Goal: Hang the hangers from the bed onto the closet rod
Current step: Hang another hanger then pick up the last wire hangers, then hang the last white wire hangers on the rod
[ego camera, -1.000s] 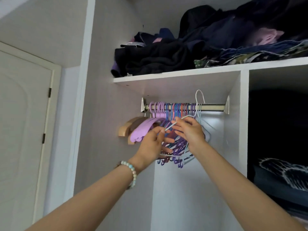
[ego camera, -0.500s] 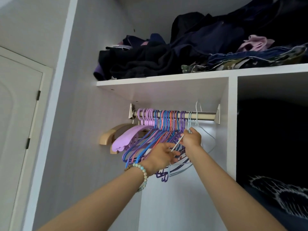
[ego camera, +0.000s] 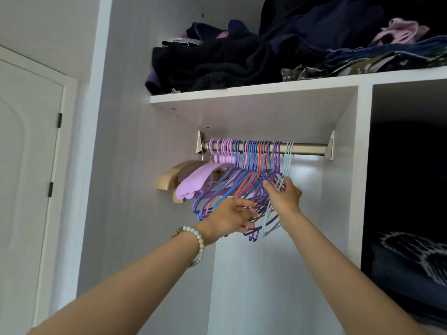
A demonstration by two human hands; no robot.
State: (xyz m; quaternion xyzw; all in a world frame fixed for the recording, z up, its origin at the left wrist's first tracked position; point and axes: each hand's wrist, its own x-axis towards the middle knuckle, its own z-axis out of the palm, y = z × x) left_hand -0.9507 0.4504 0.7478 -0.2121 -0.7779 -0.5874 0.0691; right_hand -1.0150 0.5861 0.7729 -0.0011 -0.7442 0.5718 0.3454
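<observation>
Right hand (ego camera: 284, 197) clamped on the pale hangers (ego camera: 287, 163) just under their necks, hooks over the rod (ego camera: 308, 150) directly above. Left hand (ego camera: 231, 215) lower, fingers among the coloured hangers' (ego camera: 244, 180) bottom bars, grip unclear. Rod runs left-right; its bare stretch lies rightward, nearer the right hand.

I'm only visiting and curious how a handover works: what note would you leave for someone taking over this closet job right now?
Left hand: open, fingers touching the lower part of the coloured hangers.
Right hand: grips the pale hangers just below their hooks.
Closet rod: coloured hangers are bunched at its left end, with the pale hangers' hooks over it beside them.
Done: every hanger in view is hooked on the rod.
Left: let go of the pale hangers. The bed is out of view, so check it for more.
</observation>
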